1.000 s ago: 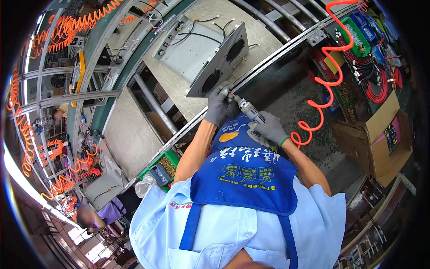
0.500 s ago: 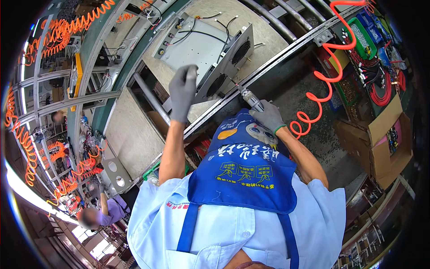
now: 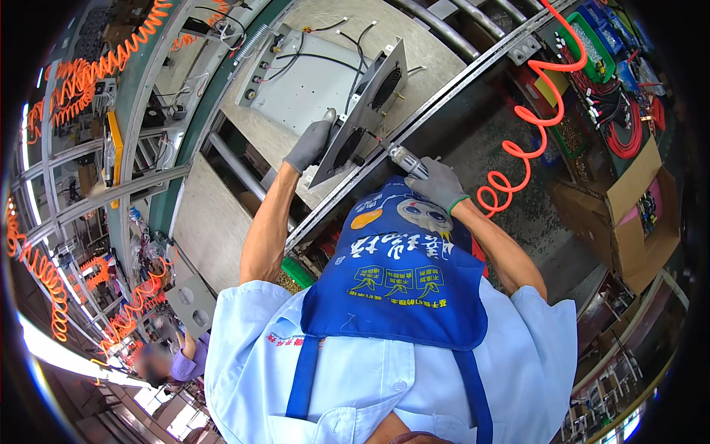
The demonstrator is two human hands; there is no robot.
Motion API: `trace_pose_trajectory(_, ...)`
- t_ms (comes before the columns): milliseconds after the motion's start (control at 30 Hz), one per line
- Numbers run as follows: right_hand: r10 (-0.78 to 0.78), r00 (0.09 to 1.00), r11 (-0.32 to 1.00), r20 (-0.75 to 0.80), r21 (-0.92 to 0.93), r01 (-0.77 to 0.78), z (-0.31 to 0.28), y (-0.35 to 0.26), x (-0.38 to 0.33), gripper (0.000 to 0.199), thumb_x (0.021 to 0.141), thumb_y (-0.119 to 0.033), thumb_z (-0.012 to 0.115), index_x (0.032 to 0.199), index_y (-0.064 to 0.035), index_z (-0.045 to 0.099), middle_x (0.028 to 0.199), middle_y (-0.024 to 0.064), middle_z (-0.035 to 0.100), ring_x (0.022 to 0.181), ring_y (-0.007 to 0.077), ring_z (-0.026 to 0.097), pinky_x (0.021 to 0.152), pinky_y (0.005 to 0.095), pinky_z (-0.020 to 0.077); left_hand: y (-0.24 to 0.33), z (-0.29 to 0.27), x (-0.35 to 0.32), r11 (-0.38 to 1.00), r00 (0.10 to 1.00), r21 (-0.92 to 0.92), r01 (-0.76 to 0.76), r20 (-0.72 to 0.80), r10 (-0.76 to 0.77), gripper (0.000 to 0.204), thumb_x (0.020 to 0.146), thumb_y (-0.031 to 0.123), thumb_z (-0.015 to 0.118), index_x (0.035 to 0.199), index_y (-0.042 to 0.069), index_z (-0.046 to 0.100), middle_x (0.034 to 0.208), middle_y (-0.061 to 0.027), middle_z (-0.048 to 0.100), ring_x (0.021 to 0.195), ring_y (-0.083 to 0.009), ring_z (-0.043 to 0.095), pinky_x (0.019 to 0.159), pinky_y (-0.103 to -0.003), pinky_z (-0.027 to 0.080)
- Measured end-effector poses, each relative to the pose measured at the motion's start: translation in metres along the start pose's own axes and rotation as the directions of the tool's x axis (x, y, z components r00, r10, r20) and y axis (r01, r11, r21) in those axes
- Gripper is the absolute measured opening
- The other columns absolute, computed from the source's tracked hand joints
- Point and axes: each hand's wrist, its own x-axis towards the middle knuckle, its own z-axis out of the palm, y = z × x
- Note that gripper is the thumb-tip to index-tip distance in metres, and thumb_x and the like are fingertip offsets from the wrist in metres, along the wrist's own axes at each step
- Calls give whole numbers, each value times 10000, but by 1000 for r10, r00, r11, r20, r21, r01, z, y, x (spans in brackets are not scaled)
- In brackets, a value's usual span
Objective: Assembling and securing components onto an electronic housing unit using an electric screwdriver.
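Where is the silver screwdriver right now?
In the head view, just above and right of the middle, the silver screwdriver is in the right hand, pointing toward the grey fan panel.

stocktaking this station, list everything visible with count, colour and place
chassis: one, grey, on workbench
fan panel: one, grey and black, at chassis's edge
workbench: one, grey, upper middle
screwdriver: one, silver, in right hand
coiled hoses: several, orange, left and right
bins: several, green, right and left
carton: one, brown, right
co-worker: one, purple sleeve, lower left
apron: one, blue, worn
left hand: one, grey-gloved, at fan panel
right hand: one, grey-gloved, around screwdriver
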Motion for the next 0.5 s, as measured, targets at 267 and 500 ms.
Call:
trace_pose_trajectory(267, 2, 1000, 1000, 0, -2, -2, 9, 12, 9, 424, 789, -426, 687, 981, -62, 586, 923, 211, 666, 893, 394, 651, 803, 485, 506, 2, -1, 1, 998, 999, 52, -45, 2, 45, 747, 986, 608, 299, 870, -47, 640, 727, -106, 615, 673, -173, 535, 663, -330, 446)
trace_pose_trajectory(500, -10, 1000, 1000, 1, -19, 10, 5, 13, 13, 423, 786, -415, 685, 1007, -67, 591, 935, 205, 670, 905, 391, 650, 803, 476, 507, 10, 0, -3, 994, 996, 74, -84, -6, 85, 721, 994, 578, 301, 839, -44, 630, 679, -81, 586, 632, -156, 512, 622, -330, 427)
